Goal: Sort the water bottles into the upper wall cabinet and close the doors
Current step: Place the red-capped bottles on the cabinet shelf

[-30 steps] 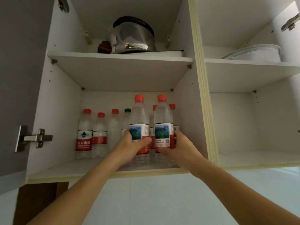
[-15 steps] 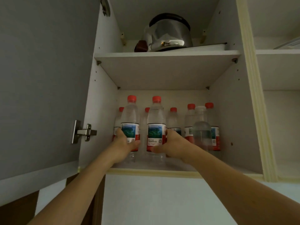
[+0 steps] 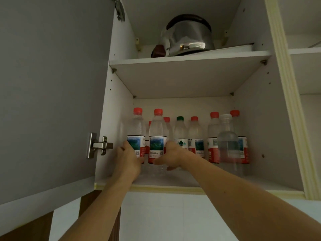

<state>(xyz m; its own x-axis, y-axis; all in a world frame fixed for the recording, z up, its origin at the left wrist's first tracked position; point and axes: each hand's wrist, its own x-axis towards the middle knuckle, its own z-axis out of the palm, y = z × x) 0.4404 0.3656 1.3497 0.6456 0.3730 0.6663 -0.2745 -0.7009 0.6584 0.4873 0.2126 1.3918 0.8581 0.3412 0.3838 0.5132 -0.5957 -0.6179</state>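
Red-capped and clear, two water bottles stand upright at the front left of the cabinet's lower shelf (image 3: 173,180), each in a hand. The left hand (image 3: 127,160) has its fingers curled round the left front bottle (image 3: 136,136) at the label, by the cabinet's left wall. The right hand (image 3: 171,156) wraps the right front bottle (image 3: 157,138) from its right side, thumb stretched across below the label; how firmly it presses is hard to judge, since the fingers are hidden behind the bottle. The two bottles stand just beside each other.

Behind and to the right is a row of more bottles: a green-capped bottle (image 3: 180,133), several red-capped ones, and a blurred white-capped bottle (image 3: 227,141) nearer the front on the right.

On the upper shelf (image 3: 187,58) sits a shiny steel kettle (image 3: 189,37). The grey door (image 3: 52,84) hangs open at the left on a metal hinge (image 3: 99,145).
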